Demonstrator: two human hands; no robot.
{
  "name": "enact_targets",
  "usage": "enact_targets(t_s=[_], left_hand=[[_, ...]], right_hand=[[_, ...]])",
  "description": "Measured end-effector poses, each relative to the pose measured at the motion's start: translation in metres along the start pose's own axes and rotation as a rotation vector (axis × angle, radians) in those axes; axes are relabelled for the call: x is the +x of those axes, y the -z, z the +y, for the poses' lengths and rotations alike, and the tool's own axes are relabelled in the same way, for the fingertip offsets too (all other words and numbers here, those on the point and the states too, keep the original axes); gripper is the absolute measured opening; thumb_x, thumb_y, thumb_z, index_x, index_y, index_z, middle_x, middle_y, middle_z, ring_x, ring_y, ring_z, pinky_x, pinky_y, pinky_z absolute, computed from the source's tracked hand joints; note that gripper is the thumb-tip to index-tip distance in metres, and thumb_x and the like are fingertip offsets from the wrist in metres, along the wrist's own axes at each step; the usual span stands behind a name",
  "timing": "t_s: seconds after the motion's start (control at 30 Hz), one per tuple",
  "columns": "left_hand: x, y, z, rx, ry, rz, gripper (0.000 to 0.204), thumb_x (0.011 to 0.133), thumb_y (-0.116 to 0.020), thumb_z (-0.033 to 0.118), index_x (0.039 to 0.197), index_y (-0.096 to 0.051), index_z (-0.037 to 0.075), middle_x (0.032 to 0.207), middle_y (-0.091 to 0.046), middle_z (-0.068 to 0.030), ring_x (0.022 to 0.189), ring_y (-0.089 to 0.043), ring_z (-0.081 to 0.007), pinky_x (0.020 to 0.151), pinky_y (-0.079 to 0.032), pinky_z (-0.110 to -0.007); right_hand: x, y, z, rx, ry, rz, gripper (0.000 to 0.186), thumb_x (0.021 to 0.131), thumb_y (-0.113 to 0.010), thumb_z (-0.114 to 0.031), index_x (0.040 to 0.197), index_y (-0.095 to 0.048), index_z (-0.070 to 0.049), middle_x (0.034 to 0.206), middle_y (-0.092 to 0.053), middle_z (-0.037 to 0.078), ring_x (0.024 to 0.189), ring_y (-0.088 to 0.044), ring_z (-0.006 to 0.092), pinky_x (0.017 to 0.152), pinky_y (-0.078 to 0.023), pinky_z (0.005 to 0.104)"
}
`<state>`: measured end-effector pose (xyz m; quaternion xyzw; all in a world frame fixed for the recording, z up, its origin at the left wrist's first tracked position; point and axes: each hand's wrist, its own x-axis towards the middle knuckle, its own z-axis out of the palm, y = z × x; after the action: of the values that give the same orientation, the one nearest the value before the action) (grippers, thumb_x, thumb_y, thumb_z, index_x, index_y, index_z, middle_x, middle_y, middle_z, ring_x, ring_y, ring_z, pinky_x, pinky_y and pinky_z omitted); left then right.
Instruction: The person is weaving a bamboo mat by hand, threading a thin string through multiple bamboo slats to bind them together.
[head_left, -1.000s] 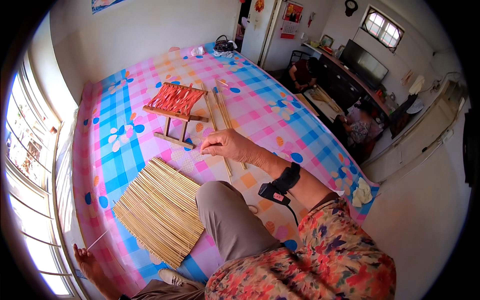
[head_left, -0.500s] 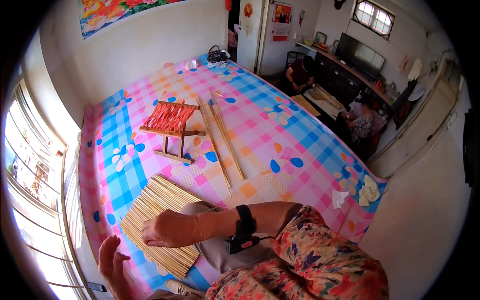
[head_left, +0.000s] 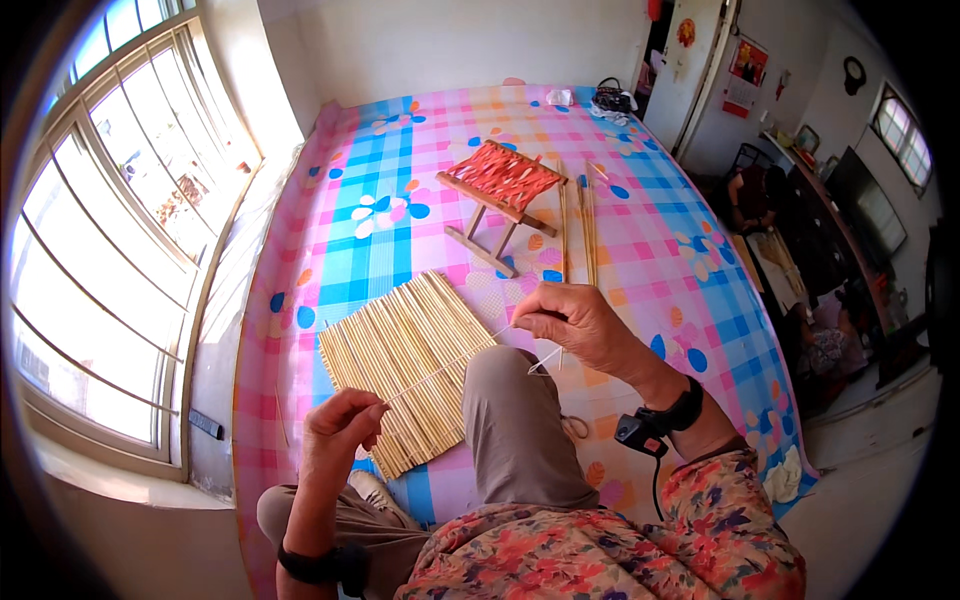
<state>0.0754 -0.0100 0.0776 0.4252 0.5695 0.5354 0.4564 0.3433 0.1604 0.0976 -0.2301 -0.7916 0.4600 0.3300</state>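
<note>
My left hand (head_left: pixel 343 425) pinches one end of a thin pale strand (head_left: pixel 450 360), and my right hand (head_left: pixel 575 325) pinches the other end above my raised knee. The strand stretches taut between both hands. Under it lies a mat of bound yellow sticks (head_left: pixel 405 360) on the checked floor cloth (head_left: pixel 640 250). Beyond my right hand lie a few long loose sticks (head_left: pixel 585 225).
A small wooden folding stool with an orange woven seat (head_left: pixel 503 178) stands further out on the cloth. A large window (head_left: pixel 90 230) fills the left wall. A dark bag (head_left: pixel 612 100) sits at the far edge. A person sits at the right by furniture (head_left: pixel 830 350).
My right hand left the loose sticks, reached down to the mat, then rose. My left hand came up into view. Both hands now hold a strand between them. The view swung left.
</note>
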Motion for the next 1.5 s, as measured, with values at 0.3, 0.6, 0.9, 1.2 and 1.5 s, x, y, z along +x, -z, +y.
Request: enact_targets(t_s=[0.3,0.6,0.9,1.2,1.5], left_hand=[[-0.002,0.033,-0.01,0.577,-0.077,0.041,0.01,0.084,-0.064,0.002,0.093,-0.066,0.0,0.086,-0.064,-0.0059,0.072,-0.059,-0.0134,0.06,-0.048,-0.025],[-0.006,-0.031,0.005,-0.099,-0.034,-0.107,0.047,0.073,-0.059,-0.009,0.12,-0.057,-0.003,0.126,-0.056,-0.0161,0.11,-0.058,-0.0243,0.084,-0.051,-0.03],[-0.014,0.003,0.006,0.734,-0.259,0.009,0.003,0.085,-0.062,-0.001,0.086,-0.064,-0.002,0.075,-0.058,-0.0027,0.069,-0.055,-0.0148,0.063,-0.046,-0.024],[-0.014,0.144,-0.03,0.509,-0.116,0.555,0.014,0.088,-0.063,0.012,0.091,-0.065,-0.002,0.076,-0.058,-0.0025,0.064,-0.051,-0.0136,0.058,-0.042,-0.026],[-0.058,0.33,-0.098,0.994,-0.103,0.837,0.018,0.087,-0.066,0.014,0.087,-0.067,-0.004,0.078,-0.064,-0.0118,0.07,-0.057,-0.0214,0.066,-0.047,-0.034]], right_hand=[[-0.014,0.001,-0.001,-0.106,0.053,-0.042,0.01,0.087,-0.063,-0.006,0.093,-0.064,0.001,0.082,-0.063,0.008,0.075,-0.059,0.015,0.069,-0.046,0.0278],[0.006,-0.084,-0.008,-0.181,0.366,-0.146,0.013,0.089,-0.061,-0.017,0.091,-0.059,-0.004,0.085,-0.057,0.011,0.077,-0.061,0.0288,0.065,-0.05,0.0371],[0.012,-0.066,0.001,-0.226,0.426,-0.21,0.011,0.086,-0.064,-0.018,0.088,-0.062,-0.007,0.085,-0.058,0.008,0.072,-0.062,0.0292,0.062,-0.051,0.0371],[0.01,0.014,0.038,-0.244,0.18,-0.189,0.014,0.086,-0.065,-0.014,0.093,-0.068,-0.003,0.086,-0.064,0.009,0.082,-0.063,0.0236,0.073,-0.048,0.0318],[-0.021,0.095,0.072,-0.308,-0.073,0.05,0.014,0.086,-0.066,-0.014,0.093,-0.067,-0.002,0.078,-0.062,0.008,0.071,-0.059,0.0177,0.065,-0.045,0.0283]])
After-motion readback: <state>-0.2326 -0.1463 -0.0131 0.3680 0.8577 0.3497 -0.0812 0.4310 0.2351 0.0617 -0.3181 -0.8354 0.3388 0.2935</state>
